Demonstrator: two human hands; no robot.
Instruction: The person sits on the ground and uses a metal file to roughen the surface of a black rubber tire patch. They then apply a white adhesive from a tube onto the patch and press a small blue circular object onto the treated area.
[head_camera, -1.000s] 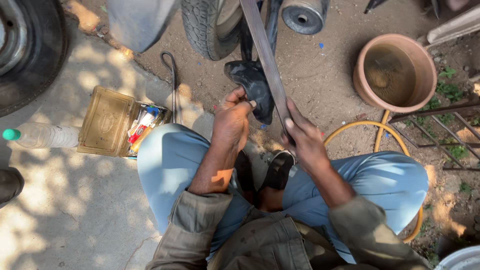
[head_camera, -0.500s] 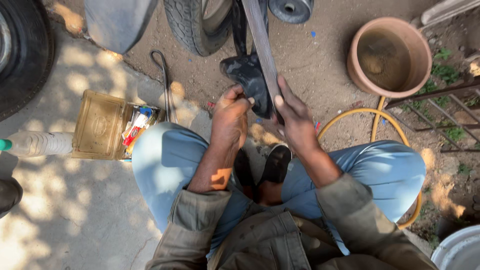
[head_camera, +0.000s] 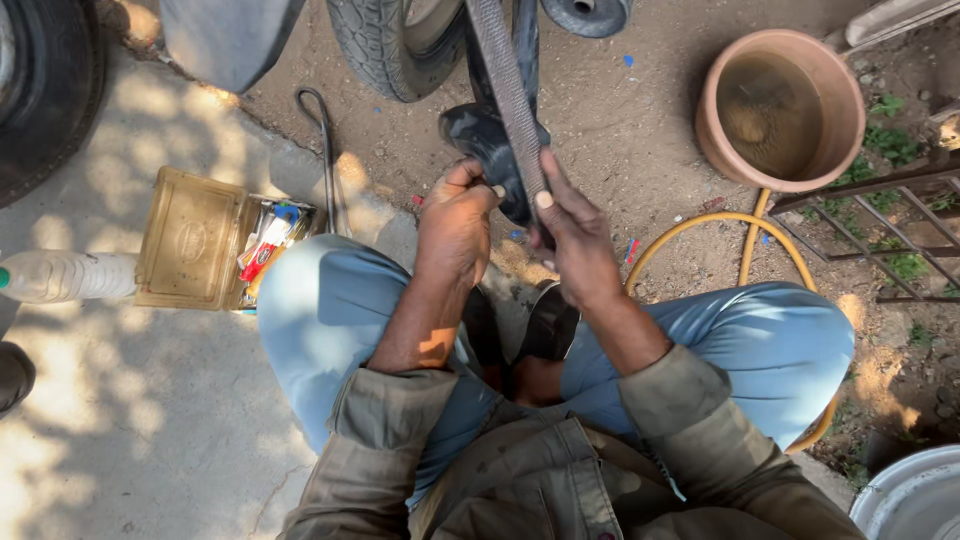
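I sit on the ground with knees apart, in light blue trousers. My left hand (head_camera: 455, 222) is curled against the near end of a black rubber inner tube (head_camera: 487, 145). My right hand (head_camera: 576, 235) grips a long flat grey file (head_camera: 508, 90) that slants up and away over the tube, thumb pressed on its face. The tube's far part hangs down from the top edge beside a tyre (head_camera: 385, 45).
An open brass-coloured tin (head_camera: 195, 238) with small tubes and patches lies at my left knee, a clear plastic bottle (head_camera: 60, 276) beside it. A clay pot (head_camera: 780, 105), yellow hose (head_camera: 740, 235), metal grate (head_camera: 880, 225), bent metal rod (head_camera: 325, 140) and large tyre (head_camera: 45, 90) surround me.
Both hands stay on the tube and file with small shifts. The view has drifted slightly, so things sit a little lower and left in frame.
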